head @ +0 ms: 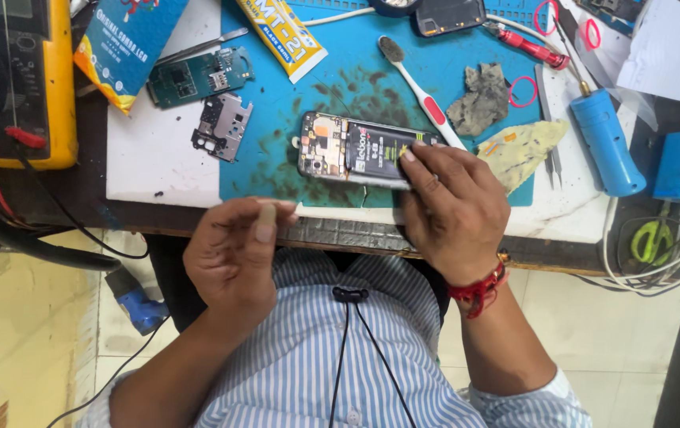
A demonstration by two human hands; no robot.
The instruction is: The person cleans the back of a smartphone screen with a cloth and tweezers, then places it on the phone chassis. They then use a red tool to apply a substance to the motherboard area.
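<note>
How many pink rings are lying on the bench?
3. One pink ring lies beside the grey rag, and two more, and, lie near the top edge. Clutter may hide others.

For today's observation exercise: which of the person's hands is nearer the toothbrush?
Right. The right hand rests on the opened phone, just below the toothbrush; the left hand is farther away, lower left.
</note>
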